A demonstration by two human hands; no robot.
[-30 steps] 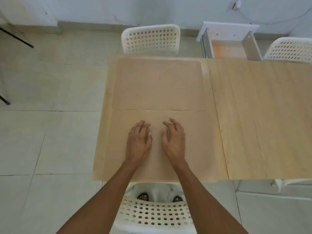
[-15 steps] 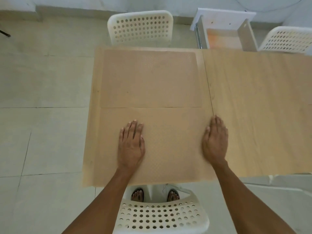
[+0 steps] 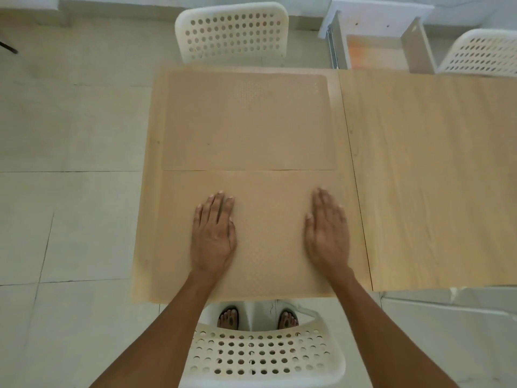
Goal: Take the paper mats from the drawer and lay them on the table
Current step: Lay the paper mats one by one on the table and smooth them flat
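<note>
2 paper mats lie on the left bench [image 3: 151, 191]: the far mat [image 3: 246, 121] sits behind the near mat [image 3: 268, 261], their edges meeting along a line across the bench. The left hand [image 3: 214, 236] rests flat on the near mat's left part, the right hand [image 3: 327, 233] flat on its right part, well apart from each other. A second bench [image 3: 433, 177] adjoins on the right. Behind the left bench stands a chair [image 3: 232, 32]; right of it, behind the benches' seam, an open drawer [image 3: 377, 49]; further right another chair [image 3: 481, 51]. A third chair [image 3: 263, 357] stands at the near edge, between the forearms.
</note>
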